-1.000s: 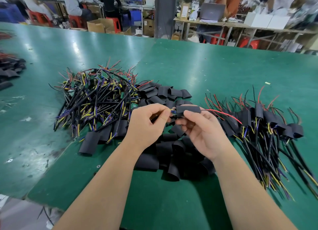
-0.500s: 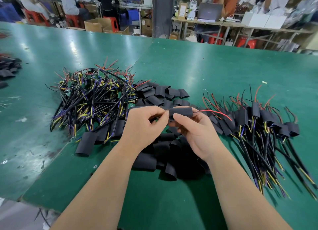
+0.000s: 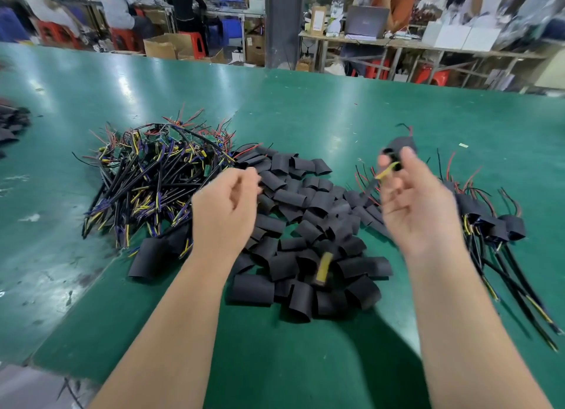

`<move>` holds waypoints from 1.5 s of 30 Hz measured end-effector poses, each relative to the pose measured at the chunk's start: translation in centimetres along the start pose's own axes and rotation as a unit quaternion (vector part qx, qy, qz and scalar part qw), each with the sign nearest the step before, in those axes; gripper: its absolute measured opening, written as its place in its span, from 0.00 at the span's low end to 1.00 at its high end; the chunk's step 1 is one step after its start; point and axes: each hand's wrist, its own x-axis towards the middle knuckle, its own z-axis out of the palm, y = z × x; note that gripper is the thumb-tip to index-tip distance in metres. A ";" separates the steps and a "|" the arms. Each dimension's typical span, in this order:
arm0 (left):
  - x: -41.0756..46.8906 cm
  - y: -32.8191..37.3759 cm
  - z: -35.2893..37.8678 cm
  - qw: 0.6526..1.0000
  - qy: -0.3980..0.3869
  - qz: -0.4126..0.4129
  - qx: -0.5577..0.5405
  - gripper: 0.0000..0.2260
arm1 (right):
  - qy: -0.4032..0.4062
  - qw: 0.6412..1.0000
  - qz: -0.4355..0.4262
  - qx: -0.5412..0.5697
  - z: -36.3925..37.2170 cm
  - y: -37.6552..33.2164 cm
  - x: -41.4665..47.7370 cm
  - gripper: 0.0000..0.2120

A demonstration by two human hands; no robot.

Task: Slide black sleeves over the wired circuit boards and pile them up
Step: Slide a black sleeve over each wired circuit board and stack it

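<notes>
Sleeved circuit board [image 3: 403,143] pinched by fingers of the blurred right hand [image 3: 419,207] above the table [image 3: 305,109]. Fingers of the left hand [image 3: 224,208] hang loosely curled, empty.

The table [image 3: 305,109] is glossy green and the loose sleeves [image 3: 305,225] are plain black. The unsleeved pile [image 3: 153,176] tangles black, yellow, purple and red wires over green boards. The raised sleeved board [image 3: 401,144] is black with a yellow wire.
</notes>
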 end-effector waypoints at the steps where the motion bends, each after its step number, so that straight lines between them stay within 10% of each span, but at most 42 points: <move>1: 0.4 -0.5 -0.4 0.997 0.030 0.006 0.070 0.10 | 0.019 0.998 -0.043 -0.033 -0.6 -1.1 0.4 0.06; 4: 1.1 -2.0 -1.1 0.965 0.060 -0.047 0.249 0.13 | 0.105 0.923 -0.184 -0.322 -2.6 -3.1 1.5 0.07; 9: 1.0 -3.1 -1.6 0.916 0.022 -0.137 0.375 0.24 | 0.129 0.629 -0.203 -0.740 -5.4 -2.2 2.2 0.11; 15: 1.0 -3.8 -1.8 0.891 -0.009 -0.160 0.424 0.21 | 0.080 0.513 -0.088 -0.850 -6.2 0.4 1.6 0.24; 21: 1.3 -4.2 -2.0 0.887 0.036 -0.146 0.437 0.11 | 0.124 0.560 -0.123 -0.810 -6.7 0.0 2.4 0.22; 27: 1.6 -4.1 -2.1 0.901 0.081 -0.119 0.410 0.10 | 0.146 0.528 -0.132 -0.826 -6.2 0.6 2.2 0.20; 32: 1.6 -3.1 -2.1 0.930 0.138 -0.054 0.335 0.08 | 0.060 0.651 -0.306 -0.692 -4.1 1.7 1.1 0.08; 36: 1.5 -2.3 -2.1 0.960 0.165 0.019 0.227 0.06 | -0.050 0.771 -0.166 -0.613 -2.2 3.8 -0.3 0.09; 40: 1.4 -1.5 -2.4 0.951 0.226 -0.018 0.212 0.06 | -0.086 0.808 -0.095 -0.576 -2.0 5.0 -0.7 0.08; 45: 1.5 -1.9 -2.4 0.902 -0.002 -0.180 0.392 0.08 | -0.083 0.808 -0.074 -0.578 -1.9 5.0 -0.7 0.11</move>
